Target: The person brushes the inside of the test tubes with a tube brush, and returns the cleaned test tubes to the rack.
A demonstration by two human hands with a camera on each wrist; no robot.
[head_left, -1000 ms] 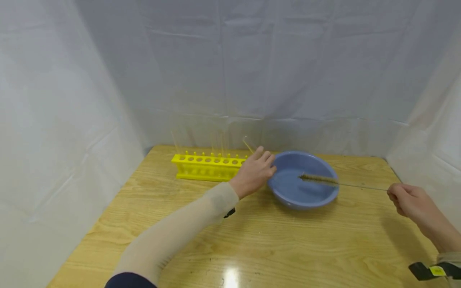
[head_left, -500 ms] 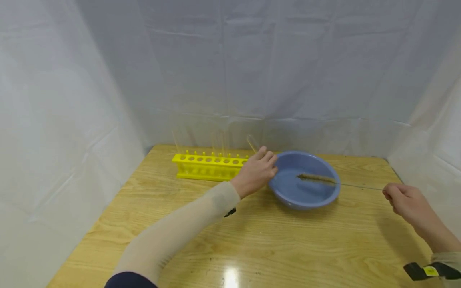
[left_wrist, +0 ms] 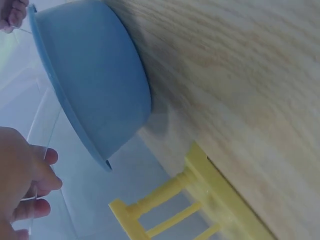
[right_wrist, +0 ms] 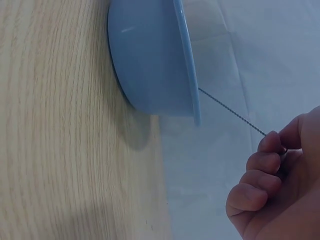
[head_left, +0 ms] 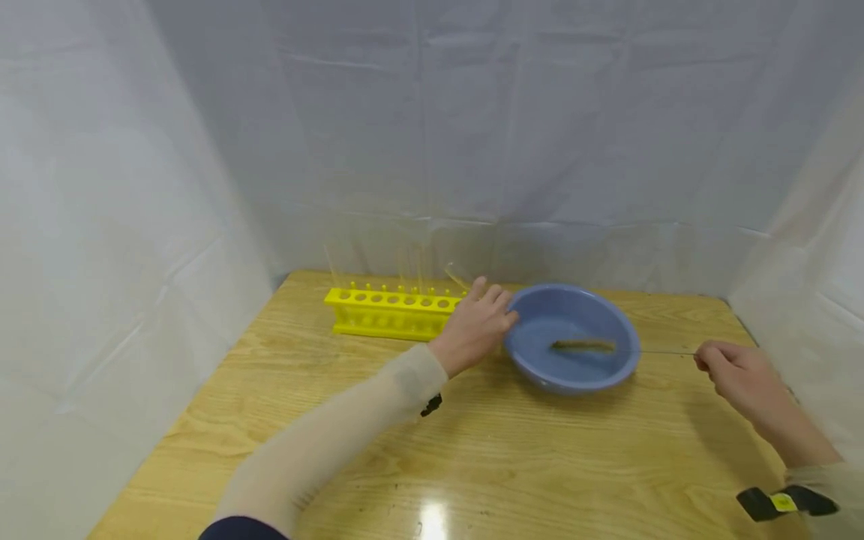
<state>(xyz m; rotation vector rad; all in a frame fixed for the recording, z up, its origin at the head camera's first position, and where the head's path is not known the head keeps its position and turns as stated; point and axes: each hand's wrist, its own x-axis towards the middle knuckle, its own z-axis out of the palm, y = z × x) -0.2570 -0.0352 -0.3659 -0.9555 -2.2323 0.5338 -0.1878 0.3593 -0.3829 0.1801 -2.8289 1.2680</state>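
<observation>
My left hand holds a clear glass test tube between thumb and fingers, at the basin's left rim. In the head view the tube's rounded end sticks up beyond the knuckles; the hand hides the rest. The left wrist view shows the glass running past the curled fingers. Off to the right, my right hand pinches the thin twisted-wire handle of a test tube brush. Its brown bristles lie over the inside of the blue basin, apart from the tube. Whether they touch the basin cannot be told.
A yellow test tube rack stands left of the basin, with several clear tubes upright in it. My left forearm crosses in front of the rack's right end. White sheeting hangs behind the wooden table and on both sides.
My right hand has moved left, carrying the brush further over the basin, its bristles now a little lower. The test tube's upper end has tipped down to the left; the left hand has barely shifted.
</observation>
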